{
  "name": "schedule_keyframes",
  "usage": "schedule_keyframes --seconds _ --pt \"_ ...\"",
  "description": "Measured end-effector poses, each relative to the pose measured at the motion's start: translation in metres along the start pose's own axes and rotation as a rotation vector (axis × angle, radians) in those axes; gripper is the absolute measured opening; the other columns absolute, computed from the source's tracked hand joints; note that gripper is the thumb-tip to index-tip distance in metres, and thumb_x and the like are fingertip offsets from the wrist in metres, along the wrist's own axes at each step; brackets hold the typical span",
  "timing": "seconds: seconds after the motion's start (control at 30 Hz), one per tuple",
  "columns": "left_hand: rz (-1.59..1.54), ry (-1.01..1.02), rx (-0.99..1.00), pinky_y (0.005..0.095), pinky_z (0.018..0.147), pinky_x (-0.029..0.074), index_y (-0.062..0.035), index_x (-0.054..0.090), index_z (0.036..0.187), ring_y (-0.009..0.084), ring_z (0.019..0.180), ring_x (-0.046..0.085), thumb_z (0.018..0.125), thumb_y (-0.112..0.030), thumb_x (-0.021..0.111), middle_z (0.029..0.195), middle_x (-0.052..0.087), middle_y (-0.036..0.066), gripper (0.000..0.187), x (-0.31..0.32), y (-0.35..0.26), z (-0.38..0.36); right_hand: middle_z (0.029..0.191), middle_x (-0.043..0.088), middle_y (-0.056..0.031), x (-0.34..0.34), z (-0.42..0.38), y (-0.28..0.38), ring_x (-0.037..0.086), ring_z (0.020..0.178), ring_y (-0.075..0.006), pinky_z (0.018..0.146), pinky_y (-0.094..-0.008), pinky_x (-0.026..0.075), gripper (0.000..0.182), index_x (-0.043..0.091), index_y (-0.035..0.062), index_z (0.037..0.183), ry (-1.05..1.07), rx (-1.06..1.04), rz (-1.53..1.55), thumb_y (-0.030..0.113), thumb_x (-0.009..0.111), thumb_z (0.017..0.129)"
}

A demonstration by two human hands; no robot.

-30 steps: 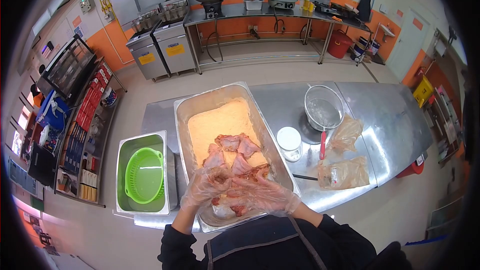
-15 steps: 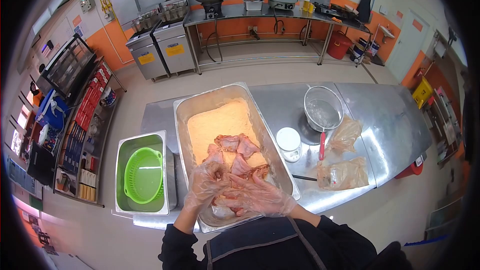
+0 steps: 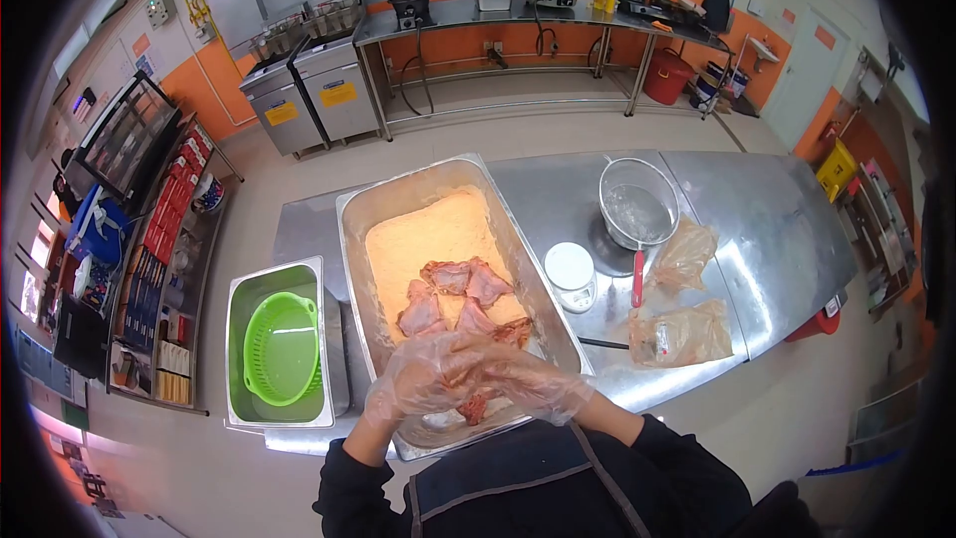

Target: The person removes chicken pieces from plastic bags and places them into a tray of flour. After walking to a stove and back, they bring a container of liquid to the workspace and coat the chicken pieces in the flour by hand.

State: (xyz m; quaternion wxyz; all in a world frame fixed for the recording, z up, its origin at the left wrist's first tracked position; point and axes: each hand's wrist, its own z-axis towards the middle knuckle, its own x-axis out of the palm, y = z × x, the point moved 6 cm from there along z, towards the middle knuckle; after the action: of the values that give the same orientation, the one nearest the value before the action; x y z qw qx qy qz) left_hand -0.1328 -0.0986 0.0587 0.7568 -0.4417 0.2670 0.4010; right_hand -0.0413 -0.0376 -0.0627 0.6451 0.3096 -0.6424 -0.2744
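Note:
A deep steel pan [image 3: 354, 229] on the steel table holds pale orange breading flour [image 3: 433, 234] and several raw marinated chicken pieces [image 3: 453, 284]. Both my hands wear clear plastic gloves and meet over the pan's near end. My left hand [image 3: 413, 379] and my right hand [image 3: 528, 384] are closed together around one raw chicken piece [image 3: 475, 404], whose reddish end hangs below my fingers. The other pieces lie on the flour just beyond my hands.
To the left, a steel container [image 3: 237, 359] holds a green colander [image 3: 282, 347]. Right of the pan are a white round scale [image 3: 572, 272], a wire strainer with a red handle [image 3: 638, 214] and two crumpled plastic bags [image 3: 683, 334]. Fryers and counters line the far wall.
My hands have drawn closer together and slightly toward me at the pan's near end, gathering one chicken piece between them. The view has tilted down a little.

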Motion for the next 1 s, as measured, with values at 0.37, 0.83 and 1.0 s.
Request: schedule_keyframes --seconds 0.37,0.83,1.0 --pt "0.003 -0.107 -0.154 0.0289 0.057 0.049 -0.0106 0.063 0.082 0.0187 0.063 0.060 0.072 -0.006 0.069 0.074 0.061 0.004 0.013 -0.002 0.028 -0.004 0.146 0.031 -0.0084 0.018 -0.006 0.007 0.033 0.132 -0.0270 0.105 -0.0523 0.026 0.066 0.024 0.0142 0.146 -0.115 0.104 -0.204 0.051 0.042 0.093" --pt "-0.992 -0.206 -0.703 0.0209 0.062 0.044 -0.0025 0.063 0.093 0.0070 0.069 0.054 0.086 -0.017 0.065 0.076 0.059 -0.001 0.016 0.032 0.088 -0.013 0.152 0.018 -0.0071 0.014 -0.005 0.014 0.018 0.139 -0.0334 0.110 -0.0556 0.017 0.070 0.013 0.0168 0.148 0.183 0.044 0.671 0.060 0.021 0.093" --pt "-0.863 -0.402 -0.668 0.0186 0.056 0.039 -0.0042 0.063 0.085 0.0042 0.062 0.050 0.085 -0.012 0.066 0.070 0.058 -0.002 0.009 0.020 0.098 -0.020 0.153 0.016 -0.0050 0.009 -0.009 0.018 0.017 0.140 -0.0274 0.110 -0.0559 0.019 0.067 0.016 0.0164 0.147 0.139 0.034 0.622 0.056 0.023 0.095"
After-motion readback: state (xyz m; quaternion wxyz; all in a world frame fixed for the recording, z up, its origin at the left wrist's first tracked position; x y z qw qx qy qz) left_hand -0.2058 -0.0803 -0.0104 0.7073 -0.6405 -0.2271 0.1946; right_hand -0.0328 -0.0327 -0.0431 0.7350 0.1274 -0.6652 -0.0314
